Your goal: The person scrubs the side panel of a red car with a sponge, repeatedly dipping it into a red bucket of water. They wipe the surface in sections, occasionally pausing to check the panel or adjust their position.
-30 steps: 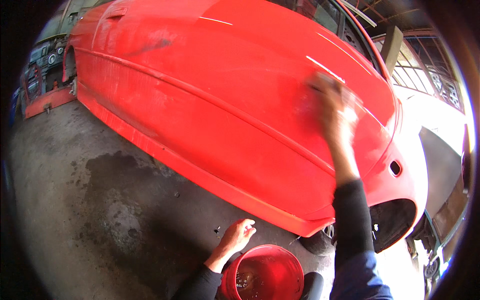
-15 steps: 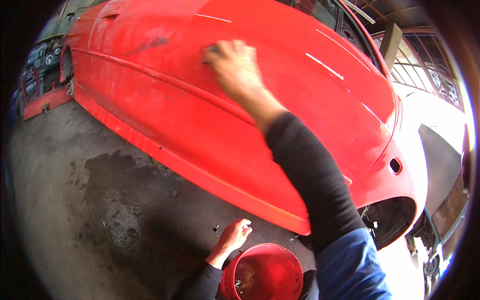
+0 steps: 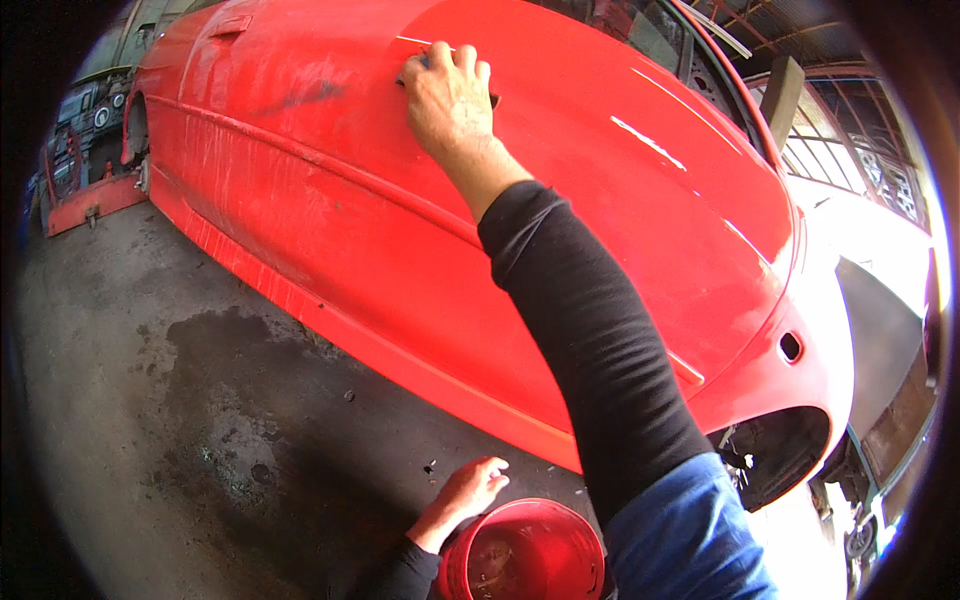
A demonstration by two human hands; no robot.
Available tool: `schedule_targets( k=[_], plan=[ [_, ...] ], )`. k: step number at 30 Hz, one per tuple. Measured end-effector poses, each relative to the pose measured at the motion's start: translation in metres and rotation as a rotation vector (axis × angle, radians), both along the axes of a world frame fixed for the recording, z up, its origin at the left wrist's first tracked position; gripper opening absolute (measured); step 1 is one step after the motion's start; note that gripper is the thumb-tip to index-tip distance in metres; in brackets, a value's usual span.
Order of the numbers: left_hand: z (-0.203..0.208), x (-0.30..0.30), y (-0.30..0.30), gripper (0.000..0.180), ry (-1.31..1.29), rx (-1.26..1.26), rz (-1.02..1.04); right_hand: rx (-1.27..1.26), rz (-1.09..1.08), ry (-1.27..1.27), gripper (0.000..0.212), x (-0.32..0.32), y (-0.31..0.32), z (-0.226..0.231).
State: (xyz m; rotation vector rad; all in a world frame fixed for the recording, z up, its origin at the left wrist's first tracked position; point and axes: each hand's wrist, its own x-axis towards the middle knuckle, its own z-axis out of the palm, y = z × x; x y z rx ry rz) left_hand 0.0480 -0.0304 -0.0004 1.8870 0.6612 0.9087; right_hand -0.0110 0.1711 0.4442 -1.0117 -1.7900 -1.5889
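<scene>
My right hand [image 3: 450,105] presses on the upper side of a red car body panel [image 3: 340,220], with its fingers bent over a dark flat pad [image 3: 408,72]. Only the edges of the pad show past the fingers; the rest is under the hand, and I cannot tell its exact kind. Low in the head view, my left hand [image 3: 466,497] hangs with loosely bent fingers just above and left of the rim of a red bucket [image 3: 455,560]. Nothing shows in the left hand. Some liquid and small bits seem to lie inside the bucket.
A raised moulding [image 3: 330,165] runs along the car's side. Dull streaks mark the panel to the left, and the right part is glossy. A wheel arch [image 3: 785,455] without a wheel gapes at the right. Wet dark patches stain the concrete floor [image 3: 130,400].
My right hand has moved a little up the panel with the pad, and its forearm has swung left. My left hand stays almost in place beside the bucket.
</scene>
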Motion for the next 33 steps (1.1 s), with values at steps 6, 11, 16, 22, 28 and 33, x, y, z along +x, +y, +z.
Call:
schedule_targets(
  k=[6,11,16,22,28,33],
  plan=[
    [0.014,-0.012,-0.001,0.031,-0.078,-0.016,0.002,-0.039,-0.029,0.382,0.026,0.164,-0.151,-0.002],
    [0.025,-0.015,-0.012,0.027,-0.155,0.026,-0.033,0.376,-0.09,0.31,0.027,0.164,-0.114,-0.019],
    [0.009,-0.007,-0.002,0.03,-0.013,0.074,-0.019,0.136,0.015,0.04,0.022,0.017,-0.003,-0.003],
    [0.011,-0.011,0.004,0.03,-0.021,0.036,0.032,-0.044,-0.033,-0.019,0.026,0.12,-0.132,-0.009],
    [0.032,-0.012,-0.015,0.028,-0.093,0.034,-0.06,0.268,-0.006,0.196,0.033,0.187,-0.159,-0.109],
    [0.022,-0.014,-0.011,0.028,-0.033,0.105,-0.075,-0.092,0.169,-0.082,0.029,0.032,-0.019,-0.107]
  ],
)
